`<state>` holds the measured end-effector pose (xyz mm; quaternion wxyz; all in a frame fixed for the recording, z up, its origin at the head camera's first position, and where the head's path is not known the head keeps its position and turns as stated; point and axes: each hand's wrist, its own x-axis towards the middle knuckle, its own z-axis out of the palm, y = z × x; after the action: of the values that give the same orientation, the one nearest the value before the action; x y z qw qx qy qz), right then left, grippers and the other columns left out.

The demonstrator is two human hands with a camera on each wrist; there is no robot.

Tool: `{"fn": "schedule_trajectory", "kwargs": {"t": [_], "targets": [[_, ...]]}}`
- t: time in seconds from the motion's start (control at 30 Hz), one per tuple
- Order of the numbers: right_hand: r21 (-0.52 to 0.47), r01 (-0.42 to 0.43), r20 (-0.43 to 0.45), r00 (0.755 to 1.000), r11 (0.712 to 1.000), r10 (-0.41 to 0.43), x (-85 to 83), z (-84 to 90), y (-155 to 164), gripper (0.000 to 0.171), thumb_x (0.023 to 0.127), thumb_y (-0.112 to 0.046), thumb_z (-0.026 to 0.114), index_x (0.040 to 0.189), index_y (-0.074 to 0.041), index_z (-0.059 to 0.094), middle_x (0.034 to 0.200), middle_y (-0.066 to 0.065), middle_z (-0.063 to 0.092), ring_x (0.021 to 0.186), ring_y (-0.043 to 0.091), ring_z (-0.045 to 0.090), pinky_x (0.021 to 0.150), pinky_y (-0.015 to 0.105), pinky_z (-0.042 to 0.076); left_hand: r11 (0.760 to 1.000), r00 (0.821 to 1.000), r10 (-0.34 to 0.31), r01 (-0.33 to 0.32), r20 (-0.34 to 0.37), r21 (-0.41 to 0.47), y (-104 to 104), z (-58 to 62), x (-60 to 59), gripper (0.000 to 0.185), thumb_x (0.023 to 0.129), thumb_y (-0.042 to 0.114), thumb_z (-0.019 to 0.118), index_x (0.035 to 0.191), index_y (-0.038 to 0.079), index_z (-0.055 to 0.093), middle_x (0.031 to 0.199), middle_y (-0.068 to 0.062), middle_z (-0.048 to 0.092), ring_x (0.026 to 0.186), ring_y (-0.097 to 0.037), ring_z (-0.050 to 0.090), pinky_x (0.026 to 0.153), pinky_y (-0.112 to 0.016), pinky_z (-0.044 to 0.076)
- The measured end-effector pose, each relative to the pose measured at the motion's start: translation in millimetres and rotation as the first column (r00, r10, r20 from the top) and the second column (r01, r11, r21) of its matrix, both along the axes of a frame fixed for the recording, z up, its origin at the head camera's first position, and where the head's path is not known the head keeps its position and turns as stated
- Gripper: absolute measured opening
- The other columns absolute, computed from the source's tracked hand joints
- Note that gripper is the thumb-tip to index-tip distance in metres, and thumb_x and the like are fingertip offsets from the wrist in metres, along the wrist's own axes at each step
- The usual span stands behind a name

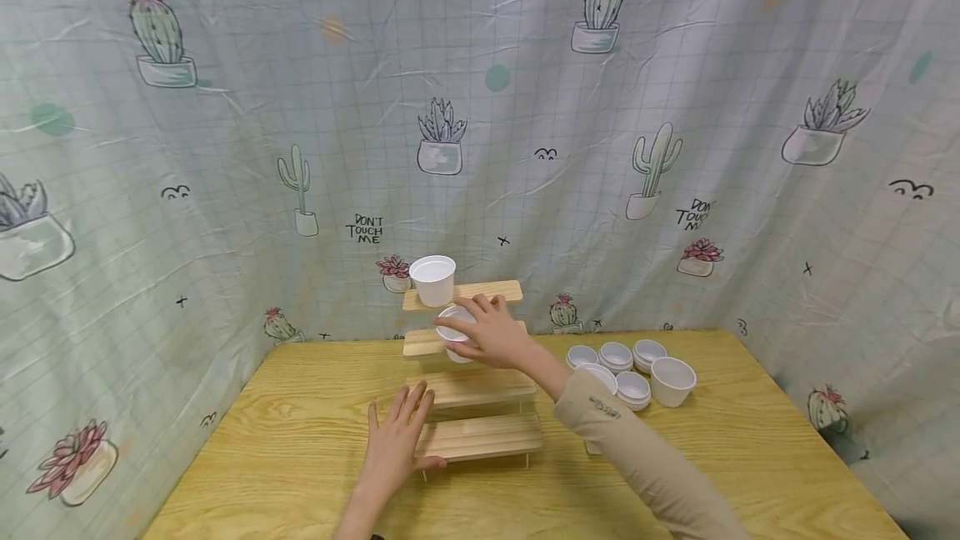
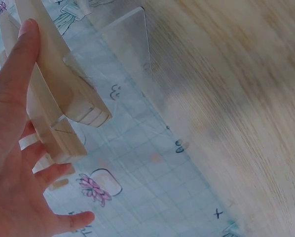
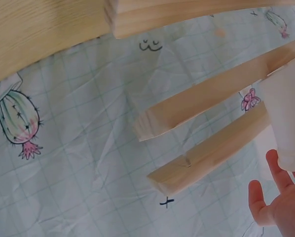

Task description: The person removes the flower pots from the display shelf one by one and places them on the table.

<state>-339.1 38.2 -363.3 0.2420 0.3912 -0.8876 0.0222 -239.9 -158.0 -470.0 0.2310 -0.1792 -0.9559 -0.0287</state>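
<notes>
A wooden stepped stand with several pale boards on clear supports stands on the table. My right hand grips a white plastic cup at the second board from the top. In the right wrist view, that cup covers part of two boards, and fingertips show at its rim. Another white cup sits upright at the left end of the top board. My left hand lies spread along the stand's left side, thumb by the lowest board. The left wrist view shows its thumb extended over a board.
To the right of the stand, several small white bowls are grouped on the wooden table. A larger white cup stands beside them. The right forearm partly covers this group. A cactus-print curtain hangs behind and around the table.
</notes>
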Motion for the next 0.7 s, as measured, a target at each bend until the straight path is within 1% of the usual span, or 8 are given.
{"fn": "schedule_trajectory", "kwargs": {"t": [0.13, 0.17, 0.37, 0.4, 0.5, 0.7], "targets": [[-0.015, -0.017, 0.007, 1.0, 1.0, 0.017, 0.0, -1.0, 7.5, 0.041, 0.088, -0.048, 0.045, 0.128, -0.037, 0.045, 0.13, 0.007, 0.046, 0.113, 0.024, 0.042, 0.087, 0.047, 0.034, 1.0, 1.0, 0.008, -0.008, -0.002, -0.002, 1.5, 0.9, 0.4, 0.099, 0.05, 0.059, 0.071, 0.133, 0.014, 0.041, 0.14, -0.006, 0.039, 0.127, -0.031, 0.037, 0.091, -0.069, 0.03], [-0.022, -0.023, -0.005, 1.0, 0.999, 0.023, 0.1, -1.6, 9.5, 0.04, 0.088, -0.048, 0.046, 0.127, -0.037, 0.046, 0.129, 0.007, 0.046, 0.112, 0.024, 0.042, 0.086, 0.047, 0.034, 1.0, 1.0, 0.01, -0.01, -0.003, -0.001, 1.8, 1.0, 0.6, 0.099, 0.05, 0.059, 0.071, 0.133, 0.014, 0.041, 0.139, -0.006, 0.039, 0.127, -0.031, 0.037, 0.091, -0.069, 0.03], [-0.022, -0.015, 0.019, 1.0, 1.0, 0.016, 4.6, -0.4, 20.4, 0.04, 0.088, -0.048, 0.045, 0.127, -0.037, 0.045, 0.129, 0.006, 0.045, 0.111, 0.023, 0.041, 0.085, 0.048, 0.035, 1.0, 1.0, 0.004, -0.004, -0.002, 0.018, 1.6, 1.1, 0.8, 0.101, 0.049, 0.057, 0.072, 0.134, 0.014, 0.039, 0.14, -0.006, 0.039, 0.127, -0.032, 0.037, 0.091, -0.072, 0.026], [-0.024, -0.015, 0.036, 0.999, 1.0, 0.016, 6.0, 0.5, 22.3, 0.041, 0.089, -0.048, 0.045, 0.128, -0.037, 0.045, 0.129, 0.007, 0.045, 0.112, 0.023, 0.041, 0.086, 0.049, 0.034, 1.0, 1.0, 0.002, -0.002, -0.005, 0.021, 1.4, 0.7, 0.7, 0.101, 0.049, 0.057, 0.073, 0.135, 0.015, 0.038, 0.14, -0.006, 0.039, 0.127, -0.032, 0.037, 0.091, -0.072, 0.026], [-0.034, -0.017, 0.029, 0.999, 0.999, 0.018, 10.1, 0.5, 28.7, 0.04, 0.088, -0.047, 0.046, 0.127, -0.037, 0.046, 0.129, 0.007, 0.045, 0.111, 0.023, 0.04, 0.087, 0.048, 0.034, 1.0, 1.0, -0.007, 0.008, -0.02, 0.029, 0.8, 0.4, 0.3, 0.102, 0.048, 0.057, 0.073, 0.135, 0.016, 0.038, 0.139, -0.006, 0.04, 0.126, -0.032, 0.038, 0.09, -0.073, 0.026], [-0.037, -0.034, -0.017, 0.999, 0.999, 0.033, 16.4, -2.9, 45.5, 0.04, 0.088, -0.046, 0.048, 0.127, -0.036, 0.047, 0.13, 0.006, 0.044, 0.113, 0.024, 0.04, 0.088, 0.048, 0.032, 0.999, 1.0, -0.019, 0.02, -0.019, 0.044, 0.2, 0.3, 0.3, 0.101, 0.048, 0.057, 0.073, 0.135, 0.018, 0.039, 0.139, -0.005, 0.04, 0.126, -0.032, 0.038, 0.09, -0.074, 0.023]]}}
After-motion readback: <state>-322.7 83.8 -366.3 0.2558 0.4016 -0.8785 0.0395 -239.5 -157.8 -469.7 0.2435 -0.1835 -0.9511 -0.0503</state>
